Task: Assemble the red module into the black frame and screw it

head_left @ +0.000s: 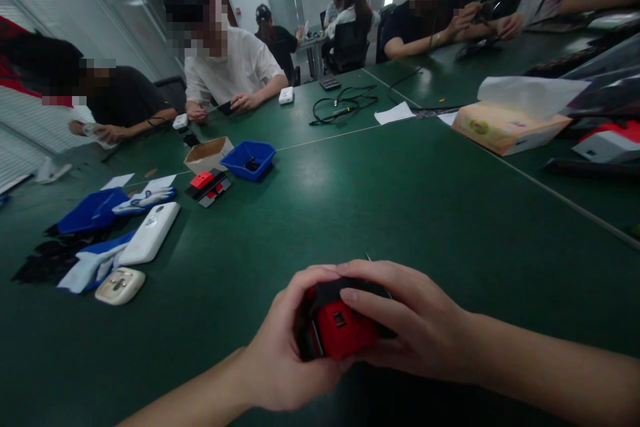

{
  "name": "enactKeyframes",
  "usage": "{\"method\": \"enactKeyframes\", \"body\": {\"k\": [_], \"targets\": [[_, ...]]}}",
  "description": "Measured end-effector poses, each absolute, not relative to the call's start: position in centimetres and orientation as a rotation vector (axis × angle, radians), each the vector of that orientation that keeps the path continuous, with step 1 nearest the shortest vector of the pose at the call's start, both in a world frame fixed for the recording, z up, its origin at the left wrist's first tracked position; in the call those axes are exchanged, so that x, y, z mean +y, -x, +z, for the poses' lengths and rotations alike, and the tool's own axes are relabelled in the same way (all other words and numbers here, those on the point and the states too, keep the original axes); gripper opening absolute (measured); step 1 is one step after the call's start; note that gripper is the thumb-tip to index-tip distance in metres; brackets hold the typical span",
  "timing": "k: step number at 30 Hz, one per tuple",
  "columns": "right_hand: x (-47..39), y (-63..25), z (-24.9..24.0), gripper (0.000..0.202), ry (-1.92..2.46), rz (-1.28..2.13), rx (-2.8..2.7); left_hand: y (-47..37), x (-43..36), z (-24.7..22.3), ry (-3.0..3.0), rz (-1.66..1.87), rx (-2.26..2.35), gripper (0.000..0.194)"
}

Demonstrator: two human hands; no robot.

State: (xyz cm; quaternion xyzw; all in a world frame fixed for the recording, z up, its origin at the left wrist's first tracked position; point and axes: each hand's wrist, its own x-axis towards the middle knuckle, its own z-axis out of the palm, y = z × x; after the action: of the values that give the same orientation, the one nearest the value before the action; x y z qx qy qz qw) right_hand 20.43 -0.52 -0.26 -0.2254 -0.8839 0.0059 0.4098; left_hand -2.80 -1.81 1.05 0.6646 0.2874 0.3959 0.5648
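Red-and-black device (349,332): in the head view, low and just right of the middle, between the person's two hands, with the green table (310,220) behind it; whether its underside touches the table cannot be told.
Red face: turned toward the wearer, with a small rectangular slot (339,319) in it; a pale metal-like strip (317,337) shows at its left side.
Long axis: seems to run sideways, from one palm toward the other, but fingers cover both ends, so this is uncertain.
Left hand (280,343): grasping the left end, its thumb along the lower edge and its fingers curling over the top.
Right hand (425,323): grasping the right end, two fingers laid across the black top and the rest of the grip coming from below.
Nearer hand: neither; both touch the device, and their fingertips meet or nearly meet at its far upper edge.
Black-and-red part (209,187): well apart, ahead and to the left, just beside the blue tray (253,170); the left hand is the nearer one to it.
White slab (151,233): further left, lying slantwise next to the blue-and-white gloves (145,200), out of both hands' touch.
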Motion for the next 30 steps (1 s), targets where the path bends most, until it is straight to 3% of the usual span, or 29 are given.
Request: {"method": "enactKeyframes", "body": {"k": [7,13,16,23,30], "targets": [[-0.5,-20.5,-0.4,0.040,0.559,0.268,-2.321,3.5,-2.1,1.0,-1.192,1.204,0.586,0.051],[0.1,-20.2,-0.3,0.026,0.790,0.712,-2.470,2.9,0.5,2.1,-1.074,1.484,0.876,0.036],[0.3,-20.1,0.0,0.026,0.822,0.786,-2.499,2.8,1.3,1.9,-0.999,1.546,1.032,0.035],[0.2,-20.3,0.6,0.053,0.732,0.767,-2.606,2.9,1.1,1.4,-0.963,1.320,1.111,0.047],[0.6,-19.8,1.2,0.057,0.689,0.755,-2.653,1.8,0.2,2.0,-0.803,1.136,0.975,0.044]]}}
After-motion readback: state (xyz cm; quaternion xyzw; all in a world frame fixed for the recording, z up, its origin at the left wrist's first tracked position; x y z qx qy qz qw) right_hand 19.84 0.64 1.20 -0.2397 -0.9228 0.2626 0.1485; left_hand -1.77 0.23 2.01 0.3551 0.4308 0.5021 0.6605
